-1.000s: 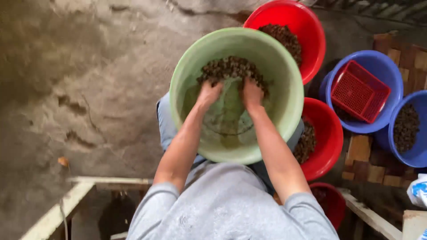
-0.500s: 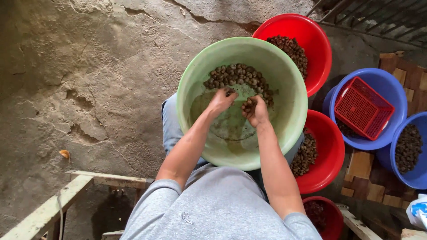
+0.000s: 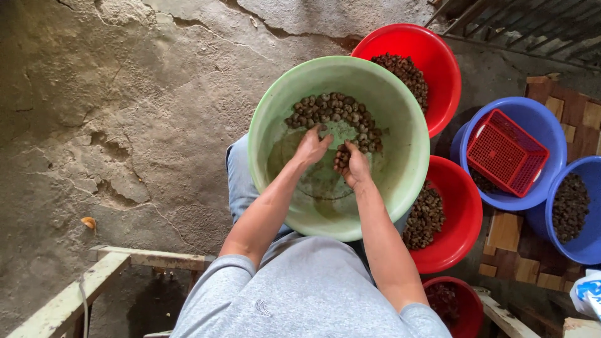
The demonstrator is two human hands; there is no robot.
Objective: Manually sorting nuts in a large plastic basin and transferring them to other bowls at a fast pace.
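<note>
Both hands work inside a pale green basin (image 3: 400,181) resting on the person's lap. The left hand (image 3: 311,149) lies flat and open on the heap of small brown shells (image 3: 332,112) against the far wall. The right hand (image 3: 355,167) is cupped around a handful of them, seemingly loosely.

One white pkg w/ blue print (image 3: 587,289), partly cut off, bottom-right corner by wood planks.

Lowest red basin (image 3: 456,299), perhaps half, behind arm.
</note>
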